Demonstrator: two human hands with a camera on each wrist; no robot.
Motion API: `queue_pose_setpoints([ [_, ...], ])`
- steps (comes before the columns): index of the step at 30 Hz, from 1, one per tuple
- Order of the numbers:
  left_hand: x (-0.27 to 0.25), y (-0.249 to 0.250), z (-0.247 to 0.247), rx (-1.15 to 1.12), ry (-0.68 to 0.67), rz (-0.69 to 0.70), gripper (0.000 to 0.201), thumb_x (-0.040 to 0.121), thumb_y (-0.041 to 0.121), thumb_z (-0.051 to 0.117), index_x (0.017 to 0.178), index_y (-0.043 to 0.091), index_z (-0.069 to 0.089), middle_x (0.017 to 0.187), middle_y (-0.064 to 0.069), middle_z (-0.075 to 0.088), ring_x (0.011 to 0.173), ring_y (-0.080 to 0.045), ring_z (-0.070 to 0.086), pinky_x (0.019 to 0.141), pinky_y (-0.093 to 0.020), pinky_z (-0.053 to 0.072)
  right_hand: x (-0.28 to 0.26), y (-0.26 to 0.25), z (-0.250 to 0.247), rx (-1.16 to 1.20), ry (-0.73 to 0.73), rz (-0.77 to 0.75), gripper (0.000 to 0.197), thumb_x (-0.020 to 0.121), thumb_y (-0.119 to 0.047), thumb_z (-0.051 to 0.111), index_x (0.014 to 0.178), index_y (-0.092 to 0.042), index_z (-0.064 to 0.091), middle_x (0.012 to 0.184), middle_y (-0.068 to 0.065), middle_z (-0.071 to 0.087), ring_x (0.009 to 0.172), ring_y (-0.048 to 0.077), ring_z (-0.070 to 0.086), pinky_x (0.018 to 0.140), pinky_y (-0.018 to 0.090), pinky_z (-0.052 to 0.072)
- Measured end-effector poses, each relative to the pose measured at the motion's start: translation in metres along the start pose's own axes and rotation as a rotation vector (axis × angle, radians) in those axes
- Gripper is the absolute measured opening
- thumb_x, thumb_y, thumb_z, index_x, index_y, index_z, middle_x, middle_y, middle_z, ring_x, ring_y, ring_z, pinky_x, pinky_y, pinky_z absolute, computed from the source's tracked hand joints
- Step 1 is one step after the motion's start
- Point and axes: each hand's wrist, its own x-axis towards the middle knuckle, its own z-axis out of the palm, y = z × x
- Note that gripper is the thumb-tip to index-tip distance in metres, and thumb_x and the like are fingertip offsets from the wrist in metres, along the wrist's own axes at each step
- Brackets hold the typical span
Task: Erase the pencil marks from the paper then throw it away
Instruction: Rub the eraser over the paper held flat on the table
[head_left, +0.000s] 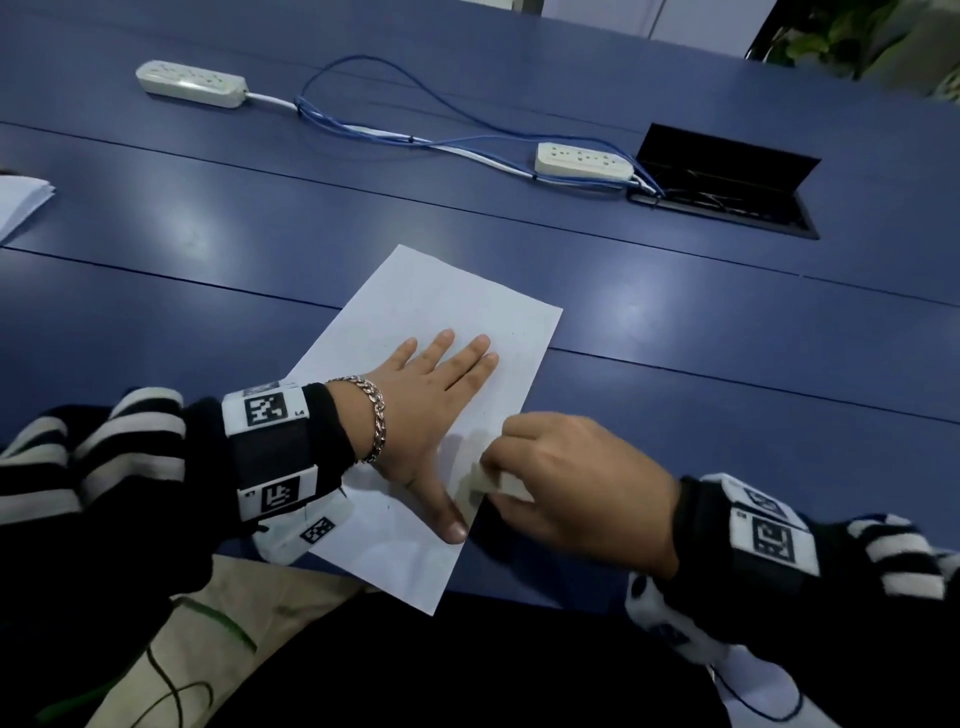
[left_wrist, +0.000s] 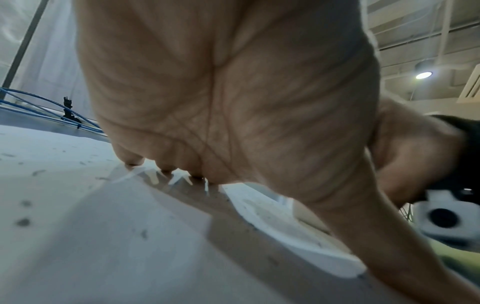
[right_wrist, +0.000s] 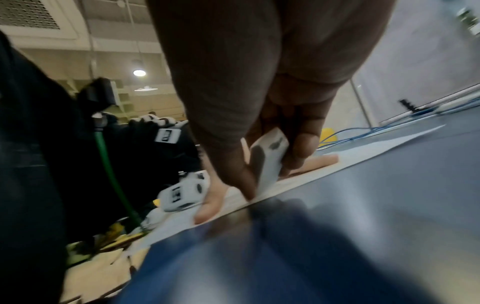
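On the blue table (head_left: 208, 234) the left hand (head_left: 426, 410) presses flat on the white paper sheet (head_left: 441, 306); at its right edge the right hand (head_left: 576, 478) pinches a white block eraser (right_wrist: 270, 160)

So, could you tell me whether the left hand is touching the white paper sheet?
Touching: the head view shows the left hand pressed flat on the white paper sheet.

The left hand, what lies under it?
The left hand presses flat on the paper, which lies on the blue table. Any pencil marks beneath the palm are covered.
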Motion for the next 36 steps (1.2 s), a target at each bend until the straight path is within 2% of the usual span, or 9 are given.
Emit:
queue_pose_setpoints([
  [5, -0.002, 0.001, -0.003, -0.016, -0.011, 0.008, 0.174, 0.041, 0.102, 0.065, 0.156, 0.019, -0.036, 0.164, 0.003, -0.042, 0.153, -0.032, -0.034, 0.127, -0.056, -0.009, 0.020, 0.048, -0.016, -0.030, 0.129, 0.178, 0.030, 0.088, -0.047, 0.059, 0.101, -0.022, 0.070, 0.095, -0.003, 0.067, 0.089, 0.023, 0.063, 0.080, 0.039, 0.053],
  [9, -0.006, -0.007, -0.016, -0.116, -0.027, 0.044, 0.163, 0.054, 0.095, 0.069, 0.157, 0.022, -0.034, 0.166, 0.004, -0.037, 0.154, -0.029, -0.032, 0.128, -0.049, -0.010, 0.021, 0.072, -0.040, -0.001, 0.219, 0.272, 0.033, 0.087, -0.046, 0.068, 0.107, -0.022, 0.075, 0.099, -0.006, 0.073, 0.092, 0.016, 0.065, 0.083, 0.028, 0.048],
  [13, 0.006, -0.018, -0.028, -0.086, 0.063, 0.014, 0.160, 0.053, 0.097, 0.067, 0.161, 0.023, -0.025, 0.169, 0.003, -0.032, 0.156, -0.033, -0.027, 0.127, -0.052, -0.008, 0.034, 0.067, -0.037, -0.014, 0.161, 0.229, 0.036, 0.085, -0.050, 0.060, 0.107, -0.024, 0.074, 0.099, -0.006, 0.072, 0.092, 0.019, 0.063, 0.084, 0.038, 0.051],
  [17, 0.016, -0.018, -0.020, -0.061, -0.007, 0.005, 0.165, 0.046, 0.100, 0.067, 0.160, 0.028, -0.028, 0.167, 0.005, -0.035, 0.155, -0.037, -0.027, 0.125, -0.057, -0.008, 0.043, 0.061, -0.023, -0.024, 0.150, 0.201, 0.032, 0.087, -0.050, 0.058, 0.101, -0.025, 0.070, 0.092, -0.005, 0.064, 0.090, 0.022, 0.061, 0.081, 0.037, 0.051],
  [22, 0.018, -0.016, -0.016, -0.037, -0.029, -0.009, 0.168, 0.046, 0.098, 0.069, 0.158, 0.025, -0.032, 0.166, 0.002, -0.039, 0.153, -0.040, -0.029, 0.125, -0.061, -0.007, 0.026, 0.035, -0.016, -0.001, -0.009, -0.010, 0.021, 0.089, -0.040, 0.058, 0.091, -0.021, 0.067, 0.084, -0.006, 0.058, 0.076, 0.019, 0.058, 0.070, 0.036, 0.051],
  [27, 0.019, -0.016, -0.015, -0.052, -0.044, -0.028, 0.171, 0.041, 0.100, 0.069, 0.156, 0.028, -0.034, 0.165, 0.005, -0.040, 0.153, -0.039, -0.030, 0.125, -0.062, -0.006, 0.048, 0.071, -0.035, -0.088, 0.104, 0.144, 0.030, 0.090, -0.048, 0.060, 0.099, -0.022, 0.069, 0.092, -0.003, 0.061, 0.087, 0.024, 0.061, 0.077, 0.035, 0.050],
  [29, 0.020, -0.015, -0.017, -0.039, -0.053, -0.039, 0.172, 0.041, 0.099, 0.069, 0.156, 0.027, -0.035, 0.164, 0.003, -0.041, 0.153, -0.042, -0.030, 0.125, -0.063, -0.005, 0.041, 0.056, -0.031, -0.101, 0.106, 0.064, 0.027, 0.091, -0.044, 0.055, 0.093, -0.019, 0.065, 0.090, -0.002, 0.059, 0.083, 0.024, 0.060, 0.073, 0.036, 0.051],
  [32, 0.020, -0.013, -0.020, -0.014, -0.070, -0.055, 0.173, 0.041, 0.098, 0.071, 0.155, 0.026, -0.037, 0.163, -0.001, -0.044, 0.151, -0.047, -0.030, 0.126, -0.064, -0.004, 0.024, 0.030, -0.022, -0.077, -0.039, -0.082, 0.018, 0.089, -0.031, 0.053, 0.087, -0.016, 0.063, 0.084, -0.001, 0.058, 0.076, 0.022, 0.056, 0.065, 0.034, 0.049],
  [36, 0.020, -0.014, -0.019, -0.039, -0.064, -0.048, 0.173, 0.039, 0.099, 0.071, 0.155, 0.030, -0.036, 0.163, 0.002, -0.043, 0.152, -0.046, -0.029, 0.125, -0.065, -0.004, 0.039, 0.069, -0.037, -0.120, 0.044, 0.106, 0.024, 0.089, -0.040, 0.059, 0.091, -0.017, 0.066, 0.088, -0.001, 0.059, 0.083, 0.025, 0.060, 0.074, 0.040, 0.051],
])
